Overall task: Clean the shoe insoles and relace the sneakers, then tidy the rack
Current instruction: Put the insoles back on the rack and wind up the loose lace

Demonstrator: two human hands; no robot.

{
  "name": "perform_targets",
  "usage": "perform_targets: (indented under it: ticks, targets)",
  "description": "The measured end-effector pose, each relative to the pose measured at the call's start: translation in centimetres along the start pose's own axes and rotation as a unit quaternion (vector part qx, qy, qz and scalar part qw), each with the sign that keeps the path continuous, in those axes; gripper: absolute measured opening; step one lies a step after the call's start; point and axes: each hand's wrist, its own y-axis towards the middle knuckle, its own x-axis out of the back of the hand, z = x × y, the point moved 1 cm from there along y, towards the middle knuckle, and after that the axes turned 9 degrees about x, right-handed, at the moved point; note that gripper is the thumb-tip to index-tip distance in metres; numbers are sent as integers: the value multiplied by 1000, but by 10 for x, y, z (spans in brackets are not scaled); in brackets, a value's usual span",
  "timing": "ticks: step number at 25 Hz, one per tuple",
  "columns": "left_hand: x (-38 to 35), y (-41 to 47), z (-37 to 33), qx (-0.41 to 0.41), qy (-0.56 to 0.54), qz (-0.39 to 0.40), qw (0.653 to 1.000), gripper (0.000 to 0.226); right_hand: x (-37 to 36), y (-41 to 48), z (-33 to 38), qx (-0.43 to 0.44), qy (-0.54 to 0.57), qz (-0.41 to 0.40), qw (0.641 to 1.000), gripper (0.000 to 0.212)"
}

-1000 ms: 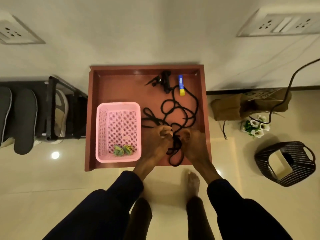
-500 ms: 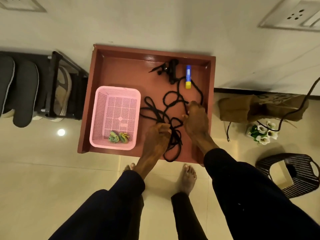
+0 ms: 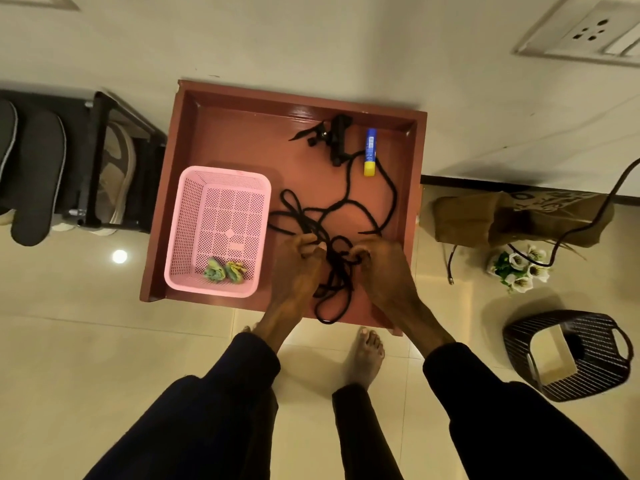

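On the shoe rack [image 3: 100,161] left of the tray we count two dark insoles [image 3: 38,178], or so they look, and one pale sneaker [image 3: 119,174] below them. In the near left corner of the red tray [image 3: 298,102] stands one pink basket [image 3: 218,230] with two crumpled greenish wads [image 3: 225,270] inside. Our left hand [image 3: 298,268], near the middle of the near edge, has its fingers curled and pinching a strand of the black laces [image 3: 346,209], which sprawl in loops from there toward the far right corner. We judge them light, limp and prone to snagging, so they are best taken near a stiff tip and drawn out loop by loop. Whether the tangle is one lace or two we cannot tell. By the far edge lie one black clip-like gadget [image 3: 334,138] and one blue and yellow stick [image 3: 370,152]. Our right hand [image 3: 384,271] is curled round another strand just beside the left.
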Motion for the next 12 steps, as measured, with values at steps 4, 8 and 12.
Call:
perform_targets:
  ticks: [4,8,12]
  targets:
    - [1,7,12,29,-11,-30,999,26,11,26,-22,-22,-129,-65,989,21]
    - [5,9,21,30,-2,-25,999,27,15,47,-29,-12,-240,25,970,12]
    - [10,8,15,10,18,-31,999,26,10,49,-29,1,-252,72,965,20]
